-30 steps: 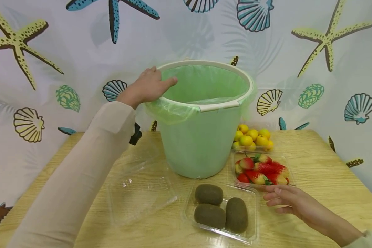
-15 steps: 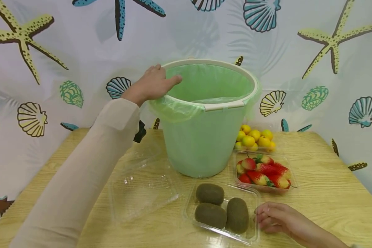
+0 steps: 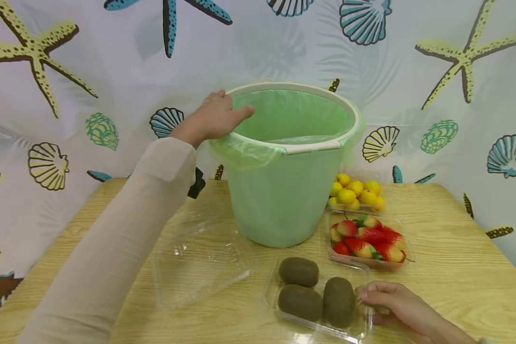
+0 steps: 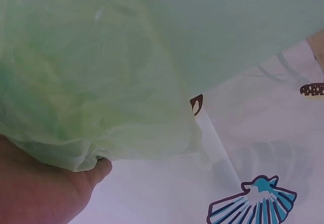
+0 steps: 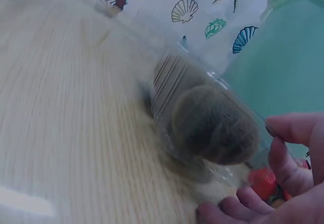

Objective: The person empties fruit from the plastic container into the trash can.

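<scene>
A pale green bin point(image 3: 279, 200) with a cream rim and a thin green liner point(image 4: 116, 97) stands mid-table. My left hand point(image 3: 215, 117) grips its left rim, thumb over the inside edge; the left wrist view shows the liner gathered at that hand point(image 4: 45, 188). Low on the right, my right hand point(image 3: 400, 308) pinches the right edge of a clear plastic box point(image 3: 367, 273) holding three brown kiwis point(image 3: 301, 302). In the right wrist view, thumb and forefinger meet on the box edge beside one kiwi point(image 5: 215, 125), the other fingers spread below.
Behind the kiwi box, to the right of the bin, is a clear box of strawberries point(image 3: 371, 239). Farther back sits a box of small yellow fruit point(image 3: 354, 193). A clear plastic lid or tray point(image 3: 198, 272) lies left of the kiwis. A patterned curtain point(image 3: 284, 43) hangs behind the table.
My right hand has come down and left from beside the strawberries to the kiwi box's edge and taken hold of it. The box has shifted slightly right. My left hand stays on the rim.
</scene>
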A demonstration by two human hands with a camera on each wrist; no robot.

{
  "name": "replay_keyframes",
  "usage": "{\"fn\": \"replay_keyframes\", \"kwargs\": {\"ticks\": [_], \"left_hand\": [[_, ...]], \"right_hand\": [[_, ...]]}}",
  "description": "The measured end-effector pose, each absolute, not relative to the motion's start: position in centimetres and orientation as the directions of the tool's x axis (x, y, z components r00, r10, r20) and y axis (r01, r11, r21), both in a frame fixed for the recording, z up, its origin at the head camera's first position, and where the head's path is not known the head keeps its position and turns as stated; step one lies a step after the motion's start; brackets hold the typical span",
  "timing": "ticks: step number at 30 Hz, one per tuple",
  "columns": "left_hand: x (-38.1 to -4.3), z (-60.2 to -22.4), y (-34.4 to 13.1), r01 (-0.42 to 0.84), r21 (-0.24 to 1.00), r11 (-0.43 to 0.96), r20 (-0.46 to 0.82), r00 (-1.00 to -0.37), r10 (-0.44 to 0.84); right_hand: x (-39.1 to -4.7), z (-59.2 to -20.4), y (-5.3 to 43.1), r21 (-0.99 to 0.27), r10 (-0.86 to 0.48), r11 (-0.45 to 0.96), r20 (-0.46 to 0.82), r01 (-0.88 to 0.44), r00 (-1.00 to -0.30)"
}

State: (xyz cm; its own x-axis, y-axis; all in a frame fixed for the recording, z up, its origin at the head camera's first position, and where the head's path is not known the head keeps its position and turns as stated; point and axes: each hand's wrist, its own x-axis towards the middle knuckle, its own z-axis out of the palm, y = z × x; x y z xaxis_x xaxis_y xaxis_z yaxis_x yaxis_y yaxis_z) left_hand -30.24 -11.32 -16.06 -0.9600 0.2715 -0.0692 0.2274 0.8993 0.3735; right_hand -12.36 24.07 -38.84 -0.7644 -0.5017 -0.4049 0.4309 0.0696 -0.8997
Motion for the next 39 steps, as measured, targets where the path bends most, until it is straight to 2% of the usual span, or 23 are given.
{"fn": "replay_keyframes", "kwargs": {"ticks": [6,10,16,22,27,34,39], "left_hand": [[-30.3,-16.1,-11.4,0.238,0.353,0.905,-0.065,-0.958,0.278],[-30.4,-16.1,-11.4,0.239,0.353,0.905,-0.068,-0.958,0.279],[-30.3,-16.1,-11.4,0.238,0.347,0.907,-0.066,-0.959,0.277],[-30.3,-16.1,-11.4,0.237,0.352,0.905,-0.067,-0.959,0.277],[-30.4,-16.1,-11.5,0.240,0.346,0.907,-0.069,-0.958,0.279],[-30.3,-16.1,-11.5,0.231,0.352,0.907,-0.076,-0.959,0.274],[-30.2,-16.1,-11.4,0.227,0.356,0.907,-0.078,-0.959,0.271]], "right_hand": [[-12.5,-39.0,24.1,-0.856,-0.473,-0.127,-0.393,0.502,-0.789],[-12.3,-38.9,23.9,-0.825,-0.494,-0.201,-0.381,0.529,-0.782],[-12.2,-38.9,23.8,-0.808,-0.559,-0.213,-0.360,0.549,-0.747],[-12.2,-39.0,23.7,-0.826,-0.563,-0.200,-0.344,0.527,-0.752],[-12.0,-38.9,23.8,-0.821,-0.596,-0.188,-0.340,0.539,-0.727],[-12.6,-37.5,24.8,-0.833,-0.668,-0.251,-0.220,0.493,-0.711],[-13.3,-36.6,26.2,-0.834,-0.638,-0.275,-0.214,0.478,-0.740]]}}
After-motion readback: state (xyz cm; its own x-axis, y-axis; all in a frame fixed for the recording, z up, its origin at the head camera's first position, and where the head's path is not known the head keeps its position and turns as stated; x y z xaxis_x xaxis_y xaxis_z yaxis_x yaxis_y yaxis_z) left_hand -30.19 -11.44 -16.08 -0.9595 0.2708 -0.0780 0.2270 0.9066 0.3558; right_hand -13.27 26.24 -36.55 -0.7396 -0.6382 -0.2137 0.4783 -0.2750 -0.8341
